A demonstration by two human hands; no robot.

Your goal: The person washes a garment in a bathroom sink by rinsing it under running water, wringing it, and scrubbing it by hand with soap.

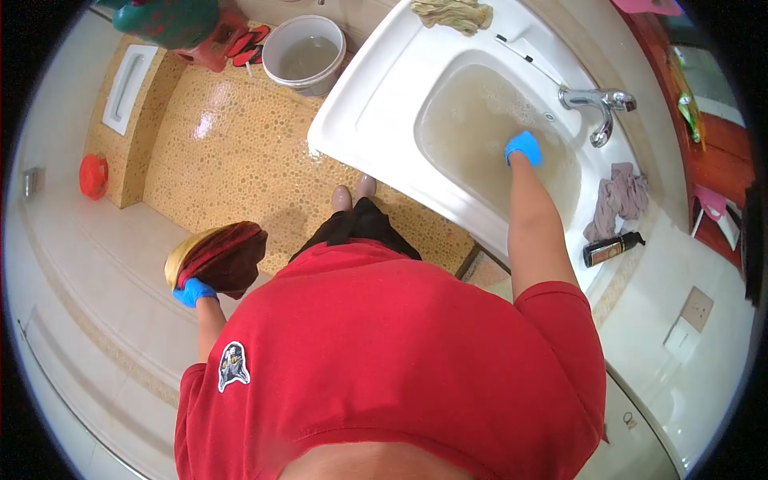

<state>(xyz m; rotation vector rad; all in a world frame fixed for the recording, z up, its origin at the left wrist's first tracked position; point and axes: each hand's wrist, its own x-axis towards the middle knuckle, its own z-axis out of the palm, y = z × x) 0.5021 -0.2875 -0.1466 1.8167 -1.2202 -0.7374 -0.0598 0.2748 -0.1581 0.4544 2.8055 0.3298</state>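
In a blue glove, my left hand [194, 293] is closed on a dark red and yellow cloth [224, 258], held out at the left above the floor. My right hand [524, 149], also in a blue glove, is at the murky water [472, 120] in the white sink [368, 112]. Its fingers are partly hidden, so whether it holds anything cannot be made out. The chrome faucet [598, 104] stands on the sink's right rim. A greyish-purple cloth [619, 198] and a dark bottle [613, 249] lie on the sink's right edge.
A white bucket [305, 58] with cloudy water stands on the pebbled floor [216, 144]. Beside it are red and black slippers [247, 48]. An olive cloth [453, 14] rests on the sink's far edge. A red object [94, 176] lies at the far left.
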